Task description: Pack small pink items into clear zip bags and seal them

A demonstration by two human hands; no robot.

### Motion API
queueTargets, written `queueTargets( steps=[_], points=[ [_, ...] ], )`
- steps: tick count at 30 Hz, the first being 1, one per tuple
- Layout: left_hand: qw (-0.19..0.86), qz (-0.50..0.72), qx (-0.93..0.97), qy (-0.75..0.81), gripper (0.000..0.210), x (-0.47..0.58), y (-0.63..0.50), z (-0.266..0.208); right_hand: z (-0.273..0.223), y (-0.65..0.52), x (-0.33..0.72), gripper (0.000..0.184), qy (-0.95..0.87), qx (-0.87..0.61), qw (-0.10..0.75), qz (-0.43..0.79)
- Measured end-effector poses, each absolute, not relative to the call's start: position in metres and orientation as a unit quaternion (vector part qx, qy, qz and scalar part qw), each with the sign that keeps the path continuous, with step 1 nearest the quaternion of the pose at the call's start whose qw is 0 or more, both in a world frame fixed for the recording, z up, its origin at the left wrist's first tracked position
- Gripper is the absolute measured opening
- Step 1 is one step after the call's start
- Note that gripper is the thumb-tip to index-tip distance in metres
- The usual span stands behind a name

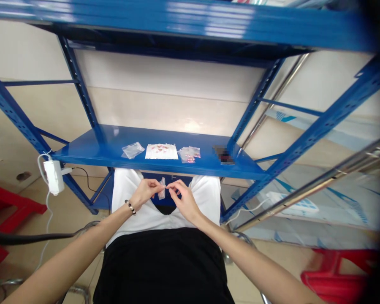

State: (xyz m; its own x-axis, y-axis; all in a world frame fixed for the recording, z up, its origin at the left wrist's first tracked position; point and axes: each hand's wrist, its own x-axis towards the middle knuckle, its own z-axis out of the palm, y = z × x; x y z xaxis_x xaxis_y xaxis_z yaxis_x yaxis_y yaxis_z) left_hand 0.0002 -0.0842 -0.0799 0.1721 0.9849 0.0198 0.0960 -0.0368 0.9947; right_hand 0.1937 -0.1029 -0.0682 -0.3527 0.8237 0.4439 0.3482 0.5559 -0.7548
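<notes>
Over my lap, my left hand (146,191) pinches a small clear plastic bag (162,190) that hangs upright from its fingertips. Close beside the bag is my right hand (183,198), thumb and fingers pinched together at its edge. Whatever the right fingertips hold is too small to make out. On the blue shelf (129,135) ahead lies a white sheet (161,152) with small pink and red pieces on it. Left of the sheet sit clear bags (133,150). To its right are filled bags (190,154) showing pink-red pieces.
A dark phone-like item (224,155), partly blurred, lies at the shelf's right end. A white power strip (53,176) hangs at the left post. Red stools (12,207) stand on the floor at both sides. A blue beam (190,21) crosses above.
</notes>
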Motion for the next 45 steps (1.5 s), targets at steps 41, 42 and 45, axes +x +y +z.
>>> queueTargets(
  steps=[41,42,45],
  points=[
    [0.320,0.397,0.693,0.510,0.017,0.021,-0.091,-0.092,-0.077,-0.078,0.203,0.008,-0.790,-0.502,0.315,0.157],
    [0.349,0.396,0.686,0.501,0.017,0.021,-0.093,-0.091,-0.077,-0.080,0.202,0.006,-0.787,-0.496,0.318,0.181],
    [0.418,0.376,0.682,0.468,0.017,0.022,-0.105,-0.086,-0.081,-0.091,0.196,0.019,-0.769,-0.464,0.319,0.301]
  ],
)
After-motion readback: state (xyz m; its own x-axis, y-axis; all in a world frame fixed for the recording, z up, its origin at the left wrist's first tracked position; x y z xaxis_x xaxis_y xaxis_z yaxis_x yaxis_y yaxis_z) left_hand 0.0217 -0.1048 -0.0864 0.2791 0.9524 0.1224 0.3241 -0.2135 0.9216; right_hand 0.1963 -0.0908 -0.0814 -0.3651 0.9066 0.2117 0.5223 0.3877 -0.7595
